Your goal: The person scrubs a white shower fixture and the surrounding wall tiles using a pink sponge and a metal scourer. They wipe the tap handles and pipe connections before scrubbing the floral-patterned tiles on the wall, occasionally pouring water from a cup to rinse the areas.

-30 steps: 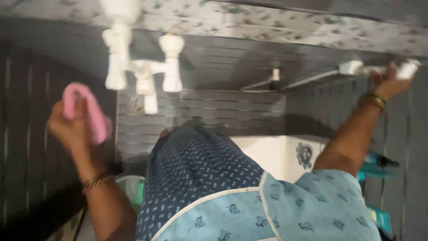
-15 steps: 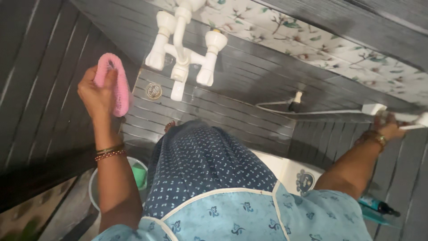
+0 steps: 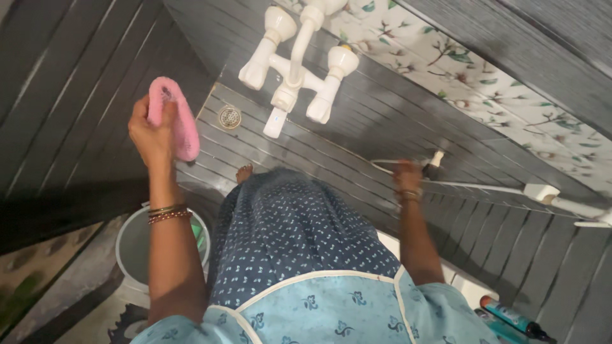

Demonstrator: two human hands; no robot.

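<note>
My left hand (image 3: 150,134) is raised and grips a pink oval scrub sponge (image 3: 175,118) against the dark grey tiled wall at the left. A white two-handle wall tap (image 3: 294,60) hangs just right of it. My right hand (image 3: 407,175) reaches out to the right wall and is closed around a thin white hose (image 3: 465,185) near a small white wall fitting (image 3: 436,159). Bangles ring both wrists. My blue patterned dress fills the middle, with one bare foot (image 3: 245,172) showing below.
A round floor drain (image 3: 229,117) sits on the grey tiled floor under the tap. A pale bucket (image 3: 134,245) stands by my left leg. Bottles (image 3: 513,316) lie at the lower right. A floral tile band (image 3: 484,76) runs along the wall.
My right hand has come down from the white sprayer at the far right to the hose near the wall fitting. The view has tilted; the left hand still holds the sponge up.
</note>
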